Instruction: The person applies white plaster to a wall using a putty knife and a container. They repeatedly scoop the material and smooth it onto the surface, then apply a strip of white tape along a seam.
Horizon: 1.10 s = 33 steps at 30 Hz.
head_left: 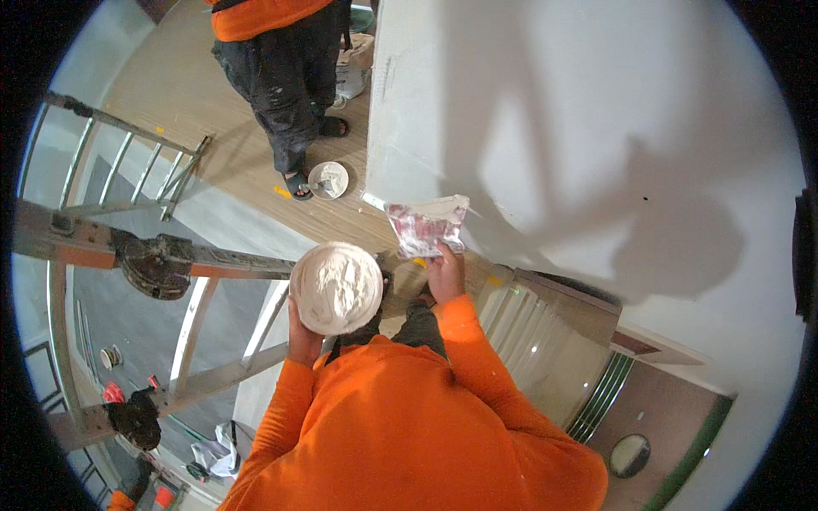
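Observation:
My left hand (302,339) grips a round bowl (302,300) from its left side. Off-white filler (342,285) is smeared inside it. In my right hand (446,278) is a wide putty knife (424,230), its reddish blade streaked with white. A band of filler lies along the blade's far edge. The putty knife is held up to the right of the bowl, close to the white wall (545,111); I cannot tell whether the blade touches it. The fingers of my left hand are partly hidden by the bowl.
A folding ladder (217,260) with dark hinges stands to my left, another ladder (128,149) beyond it. At the far side stands a person (281,77) in dark trousers. Near their feet sits a second bowl (313,192) with filler. A glossy pale panel (532,341) is at the right.

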Motion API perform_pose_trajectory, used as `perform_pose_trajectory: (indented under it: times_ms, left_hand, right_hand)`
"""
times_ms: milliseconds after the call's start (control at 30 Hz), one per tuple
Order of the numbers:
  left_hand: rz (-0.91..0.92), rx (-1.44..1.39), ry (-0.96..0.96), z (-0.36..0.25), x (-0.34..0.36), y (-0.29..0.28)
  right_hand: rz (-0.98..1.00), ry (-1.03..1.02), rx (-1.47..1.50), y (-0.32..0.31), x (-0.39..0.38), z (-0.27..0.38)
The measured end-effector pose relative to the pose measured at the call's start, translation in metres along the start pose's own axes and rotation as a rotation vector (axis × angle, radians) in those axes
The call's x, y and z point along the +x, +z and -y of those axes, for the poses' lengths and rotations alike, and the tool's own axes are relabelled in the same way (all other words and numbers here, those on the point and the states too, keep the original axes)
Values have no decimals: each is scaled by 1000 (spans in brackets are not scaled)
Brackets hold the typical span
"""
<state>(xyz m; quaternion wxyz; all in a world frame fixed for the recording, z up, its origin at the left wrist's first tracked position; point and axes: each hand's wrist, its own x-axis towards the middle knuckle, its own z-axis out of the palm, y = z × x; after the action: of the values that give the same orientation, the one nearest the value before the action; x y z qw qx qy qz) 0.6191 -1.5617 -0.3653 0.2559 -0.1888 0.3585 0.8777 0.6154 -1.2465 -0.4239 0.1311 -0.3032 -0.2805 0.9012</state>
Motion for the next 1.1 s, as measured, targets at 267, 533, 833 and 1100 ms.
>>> perform_pose_trajectory:
  times_ms: [267, 533, 833, 1100]
  left_hand:
    - [-111, 0, 15, -8, -29, 4]
    - [-7, -45, 62, -17, -36, -15]
    - [-12, 56, 129, -25, -38, 14]
    - [-96, -75, 113, -18, -38, -15]
  right_hand:
    - [-285, -144, 182, 45, 65, -67]
    - [-320, -267, 432, 65, 130, -57]
    - [-463, -458, -1514, 104, 178, -31]
    - [-356, -187, 495, 166, 115, -23]
